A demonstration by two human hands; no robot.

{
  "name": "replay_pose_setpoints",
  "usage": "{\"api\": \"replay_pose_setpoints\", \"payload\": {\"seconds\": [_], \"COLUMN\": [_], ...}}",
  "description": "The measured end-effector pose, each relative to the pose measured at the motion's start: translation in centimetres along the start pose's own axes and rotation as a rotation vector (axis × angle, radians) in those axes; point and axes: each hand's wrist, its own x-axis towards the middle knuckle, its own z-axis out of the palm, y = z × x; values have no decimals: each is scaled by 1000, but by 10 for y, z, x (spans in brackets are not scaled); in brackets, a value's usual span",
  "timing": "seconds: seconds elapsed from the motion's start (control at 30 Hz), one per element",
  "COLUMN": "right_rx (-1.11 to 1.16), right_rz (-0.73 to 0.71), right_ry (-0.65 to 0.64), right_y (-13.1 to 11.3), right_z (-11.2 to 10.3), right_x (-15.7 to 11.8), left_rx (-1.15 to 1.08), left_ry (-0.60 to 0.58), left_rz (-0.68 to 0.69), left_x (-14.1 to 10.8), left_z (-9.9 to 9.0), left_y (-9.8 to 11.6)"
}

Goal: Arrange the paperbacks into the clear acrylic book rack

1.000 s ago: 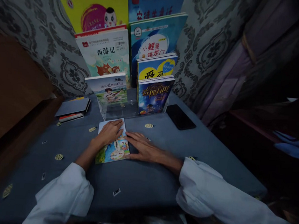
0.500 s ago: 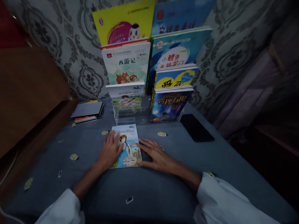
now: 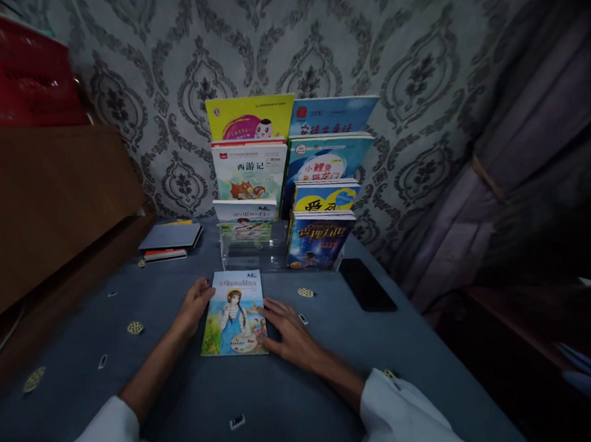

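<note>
A thin children's book (image 3: 234,314) lies flat on the table, its cover showing a girl with a braid and a blue dress. At its upper left edge is my left hand (image 3: 193,308), fingers bent and thumb against the edge. My right hand (image 3: 291,334) rests along the right edge, fingers stretched and thumb apart, fingertips touching the cover's side. Behind the book stands a clear acrylic rack (image 3: 226,251) with books upright in two columns. A white-topped book (image 3: 245,221) fills the front left, and a dark blue book (image 3: 319,242) the front right.
A small stack of books (image 3: 171,237) lies left of the rack. To the right is a black flat phone-like slab (image 3: 367,285). The blue-grey tablecloth (image 3: 174,400) has yellow patterned spots. A brown wooden panel (image 3: 50,213) borders the left, a tied curtain (image 3: 471,212) the right.
My left hand has slid off the cover to the book's left edge, uncovering the picture. The right hand stays at the right edge. The camera view has tilted up, showing more wall.
</note>
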Motion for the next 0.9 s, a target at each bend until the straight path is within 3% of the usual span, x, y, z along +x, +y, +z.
{"api": "replay_pose_setpoints", "payload": {"seconds": [0.1,0.3,0.43,0.6,0.73,0.9], "right_rx": [25,105,321,660,618,444], "right_rz": [-34,-59,-89,-154,-158,-161], "right_ry": [46,60,128,128,273,338], "right_y": [1,13,16,-3,-24,-31], "right_z": [1,8,9,-10,-35,-42], "right_x": [-1,-2,2,12,7,-9], "left_rx": [-52,-135,-211,-205,-146,44], "left_ry": [100,-276,-372,-462,-501,-555], "left_rz": [-90,-246,-158,-7,121,161], "left_x": [-7,-35,-48,-60,-64,-62], "left_z": [-2,-5,-3,6,11,9], "left_y": [11,18,27,62,83,80]}}
